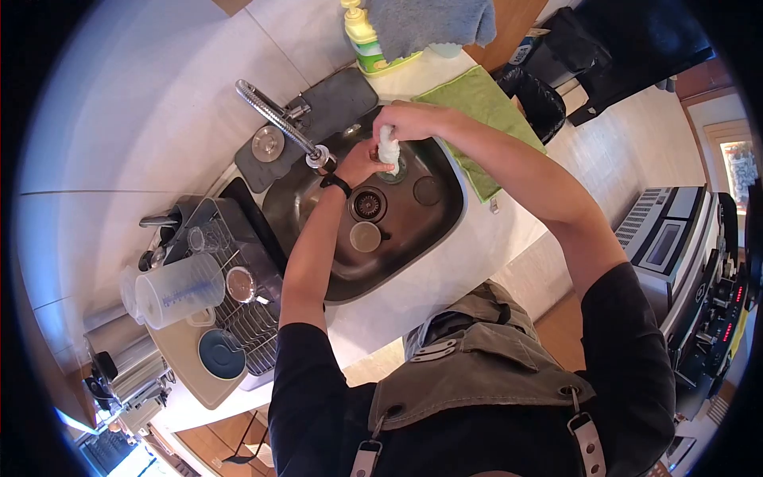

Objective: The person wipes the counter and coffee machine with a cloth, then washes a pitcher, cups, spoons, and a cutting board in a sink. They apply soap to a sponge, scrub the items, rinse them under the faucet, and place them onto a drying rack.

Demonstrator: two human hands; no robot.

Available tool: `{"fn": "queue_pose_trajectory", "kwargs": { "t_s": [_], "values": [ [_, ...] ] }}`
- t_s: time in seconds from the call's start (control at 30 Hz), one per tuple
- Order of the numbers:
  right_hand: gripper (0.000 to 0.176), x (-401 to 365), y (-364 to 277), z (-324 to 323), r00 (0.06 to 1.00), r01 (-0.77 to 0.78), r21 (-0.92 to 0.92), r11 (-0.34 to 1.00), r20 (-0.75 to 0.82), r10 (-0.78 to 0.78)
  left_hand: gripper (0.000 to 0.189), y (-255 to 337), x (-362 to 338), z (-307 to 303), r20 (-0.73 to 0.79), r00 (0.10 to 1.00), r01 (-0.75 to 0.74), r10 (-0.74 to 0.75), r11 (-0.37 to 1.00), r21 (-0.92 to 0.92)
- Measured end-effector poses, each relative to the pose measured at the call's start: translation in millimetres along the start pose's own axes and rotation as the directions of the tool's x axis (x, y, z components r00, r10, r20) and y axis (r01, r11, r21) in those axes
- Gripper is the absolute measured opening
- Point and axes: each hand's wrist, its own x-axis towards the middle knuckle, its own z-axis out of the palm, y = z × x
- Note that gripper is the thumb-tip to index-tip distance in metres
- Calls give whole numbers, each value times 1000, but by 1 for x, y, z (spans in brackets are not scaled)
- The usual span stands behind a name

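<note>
Pinching sudsy white sponge upright with right hand, long axis pointing straight down into cup, wrapped just below by left hand.

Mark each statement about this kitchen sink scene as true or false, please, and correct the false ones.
1. The right hand grips a white stick-shaped scrubber. True.
2. The left hand has a black wristband on its wrist. True.
3. The clear plastic measuring jug stands inside the stainless steel sink. False: it rests on the wire dish rack beside the sink.
4. The green cloth hangs over the coiled metal faucet. False: it lies spread on the counter, on the side of the sink away from the rack.
5. Both hands are above the sink. True.
</note>
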Motion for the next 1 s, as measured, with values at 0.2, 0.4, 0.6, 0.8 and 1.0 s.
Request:
{"fn": "queue_pose_trajectory", "kwargs": {
  "t_s": [0.2,0.4,0.6,0.8,1.0],
  "values": [
    [26,-1,7,29,986,-87,-187,979,-157,58,38,-23,3,9,-214,974,16,69,929,370],
    [27,-7,-3,55,937,-306,-131,943,-217,274,40,-38,-6,34,-471,876,186,106,826,531],
    [34,-9,-1,66,879,-405,104,908,-228,418,30,-52,-2,50,-595,775,233,214,778,583],
    [35,-5,22,93,706,-299,826,479,-146,692,27,-47,-1,66,-715,673,296,191,815,497],
    [30,-4,26,81,825,-353,470,809,-250,506,33,-50,-3,64,-716,688,272,120,872,407]
  ]
}}
